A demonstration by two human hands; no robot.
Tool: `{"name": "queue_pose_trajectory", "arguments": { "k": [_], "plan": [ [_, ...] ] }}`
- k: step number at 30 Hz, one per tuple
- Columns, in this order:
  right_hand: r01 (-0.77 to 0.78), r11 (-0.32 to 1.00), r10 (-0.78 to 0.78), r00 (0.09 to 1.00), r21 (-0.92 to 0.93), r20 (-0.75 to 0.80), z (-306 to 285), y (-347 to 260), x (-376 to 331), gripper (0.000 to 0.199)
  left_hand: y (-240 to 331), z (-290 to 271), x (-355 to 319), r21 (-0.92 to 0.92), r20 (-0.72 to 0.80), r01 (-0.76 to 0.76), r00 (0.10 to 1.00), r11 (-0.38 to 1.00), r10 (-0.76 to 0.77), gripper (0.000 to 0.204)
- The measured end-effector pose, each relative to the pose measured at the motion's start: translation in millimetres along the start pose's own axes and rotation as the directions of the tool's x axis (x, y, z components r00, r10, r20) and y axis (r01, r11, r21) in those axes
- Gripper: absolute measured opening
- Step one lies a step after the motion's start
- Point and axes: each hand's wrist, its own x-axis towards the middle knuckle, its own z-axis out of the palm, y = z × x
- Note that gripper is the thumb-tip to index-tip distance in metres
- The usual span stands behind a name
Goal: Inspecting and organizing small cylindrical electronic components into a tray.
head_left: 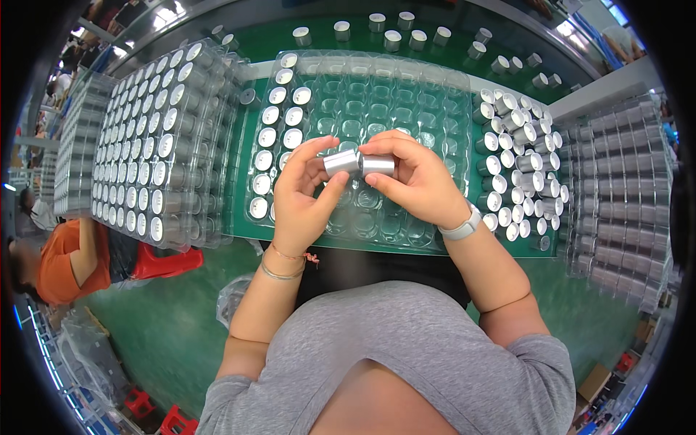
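Observation:
My left hand pinches a silver metal cylinder between thumb and fingers. A second silver cylinder is gripped the same way in my right hand. The two lie on their sides, end toward end, and seem to touch in the middle. Beneath both hands spreads a clear plastic tray with rows of moulded pockets. Its left columns hold upright cylinders with white tops; the pockets further right hold none that I can see.
Many loose cylinders crowd the green tabletop at the right. Tall stacks of filled trays rise at the left and right. More cylinders stand on a green belt beyond the table. A person in orange sits at far left.

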Motion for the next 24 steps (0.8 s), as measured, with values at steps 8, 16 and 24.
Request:
{"name": "queue_pose_trajectory", "arguments": {
  "k": [8,16,24],
  "plan": [
    [-0.014,0.994,0.004,0.996,-0.105,-0.093,2.1,-7.2,-0.8,0.038,-0.6,0.3,1.3,0.039,-0.007,0.055,0.998,0.998,-0.054,0.052],
    [0.01,0.928,-0.035,0.998,-0.372,-0.059,-4.0,-0.5,0.4,0.041,-2.2,-1.8,1.9,0.051,0.043,0.028,0.999,0.998,-0.03,0.048],
    [0.022,0.913,-0.054,0.996,-0.406,-0.065,-0.3,-5.3,0.9,0.044,0.6,0.2,0.5,0.041,0.041,0.032,0.999,0.999,-0.034,0.042]
  ]
}}
